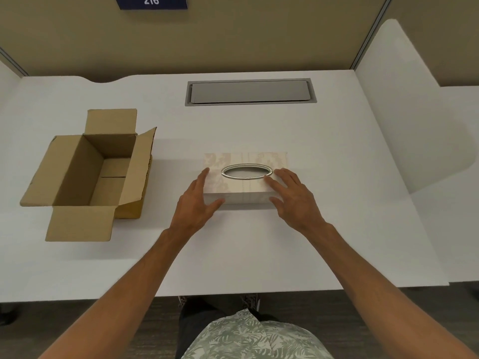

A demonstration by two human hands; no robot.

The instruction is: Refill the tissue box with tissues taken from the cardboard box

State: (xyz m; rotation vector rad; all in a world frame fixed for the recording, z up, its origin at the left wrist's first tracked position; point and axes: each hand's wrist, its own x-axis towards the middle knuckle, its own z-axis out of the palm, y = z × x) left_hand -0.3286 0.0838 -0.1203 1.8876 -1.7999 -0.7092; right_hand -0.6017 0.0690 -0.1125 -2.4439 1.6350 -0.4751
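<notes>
Because it sits mid-desk before me, tissue box [245, 177]: within easy reach.
Left hand [198, 200]: spread, bracing its left end.
Right hand [291, 195]: spread, steadying its right end.
Cardboard box [88, 172]: open at my left, looking empty.

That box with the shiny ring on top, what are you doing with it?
A person has both hands on the tissue box in the middle of the white desk. The left hand rests at its left end and the right hand at its right end, fingers spread. No tissue pokes out of the oval opening. The cardboard box sits open to the left, and it looks empty inside.
</notes>
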